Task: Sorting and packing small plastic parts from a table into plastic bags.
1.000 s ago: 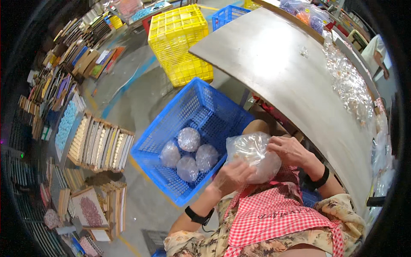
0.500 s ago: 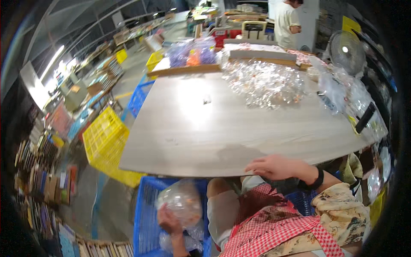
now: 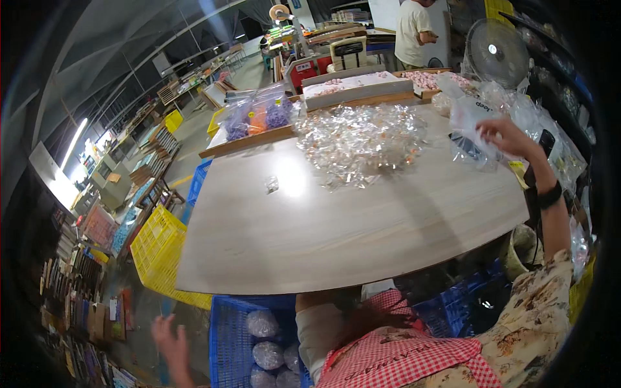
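Observation:
My right hand (image 3: 508,137) reaches over the right side of the table, fingers apart and slightly bent. It is in front of clear plastic bags (image 3: 467,116); whether the fingertips touch them I cannot tell. At lower left, my left hand (image 3: 171,346) is raised beside the blue crate (image 3: 220,336), its fingers spread with nothing in them. Several round, filled clear bags (image 3: 268,355) lie inside that crate. On the table (image 3: 323,246), a wide heap of small clear-wrapped packets (image 3: 362,145) spreads across the far middle. One packet (image 3: 272,185) lies apart, to its left.
A tray (image 3: 259,139) with bags of purple and orange pieces stands at the far left. Behind the heap are trays of pink pieces (image 3: 436,80). A fan (image 3: 497,55) stands at far right, a yellow crate (image 3: 158,242) left of the table. Another person (image 3: 412,35) stands beyond.
My left hand has let go of the filled clear bag and moved left, out of the blue crate. My right hand has gone from the table's front edge to the bags at right. The view has shifted.

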Action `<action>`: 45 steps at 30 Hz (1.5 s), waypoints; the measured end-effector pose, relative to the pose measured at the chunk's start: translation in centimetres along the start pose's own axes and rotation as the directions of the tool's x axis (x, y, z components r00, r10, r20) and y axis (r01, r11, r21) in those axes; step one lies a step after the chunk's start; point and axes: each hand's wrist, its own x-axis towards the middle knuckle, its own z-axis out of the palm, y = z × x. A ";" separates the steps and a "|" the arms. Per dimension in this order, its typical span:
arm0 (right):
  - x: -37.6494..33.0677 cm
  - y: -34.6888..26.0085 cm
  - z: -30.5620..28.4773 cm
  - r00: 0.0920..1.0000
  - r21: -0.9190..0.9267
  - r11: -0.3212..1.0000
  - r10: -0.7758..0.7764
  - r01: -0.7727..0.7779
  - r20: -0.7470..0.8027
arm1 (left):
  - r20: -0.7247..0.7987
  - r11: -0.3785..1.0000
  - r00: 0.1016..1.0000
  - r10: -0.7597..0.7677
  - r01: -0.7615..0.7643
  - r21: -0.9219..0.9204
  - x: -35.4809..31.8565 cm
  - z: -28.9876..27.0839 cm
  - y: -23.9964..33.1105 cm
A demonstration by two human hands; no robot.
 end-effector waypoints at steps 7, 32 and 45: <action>7.2 7.5 -4.1 0.987 -0.028 1.000 0.008 -0.013 -0.161 | -0.133 0.998 0.990 0.044 -0.049 -0.036 3.2 -5.0 5.1; 36.8 4.4 17.8 0.991 0.237 0.963 -0.134 0.130 0.001 | 0.312 0.834 0.840 0.443 -0.258 -0.488 25.7 32.0 28.2; 52.0 -4.3 30.3 0.834 0.362 0.825 -0.520 0.434 0.186 | 0.291 0.831 0.800 0.525 -0.407 -0.380 21.5 27.6 31.5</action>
